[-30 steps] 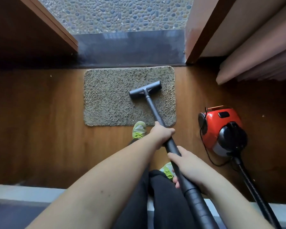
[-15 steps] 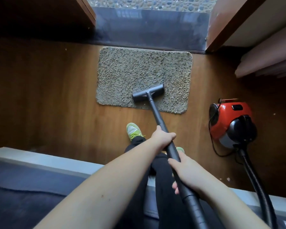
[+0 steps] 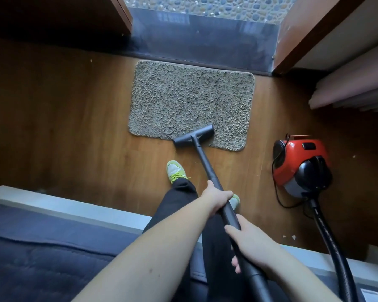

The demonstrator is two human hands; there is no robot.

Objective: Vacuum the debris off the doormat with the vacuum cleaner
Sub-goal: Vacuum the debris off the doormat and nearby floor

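The flat T-shaped nozzle (image 3: 193,135) has slid back to the shaggy rectangular doormat's (image 3: 190,101) 6 o'clock edge, half onto the smooth wood floor (image 3: 74,127). The left hand (image 3: 216,198) and right hand (image 3: 247,243) are both gripping the matte black tube (image 3: 207,168). The glossy red canister (image 3: 301,166) is sitting at the mat's 4 o'clock.

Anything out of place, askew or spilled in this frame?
Mostly tidy. The doormat lies slightly skewed to the threshold. The vacuum head straddles the mat's near edge, partly on bare floor. A few pale scraps lie on the wood floor near the hose, off the mat. No visible damage.
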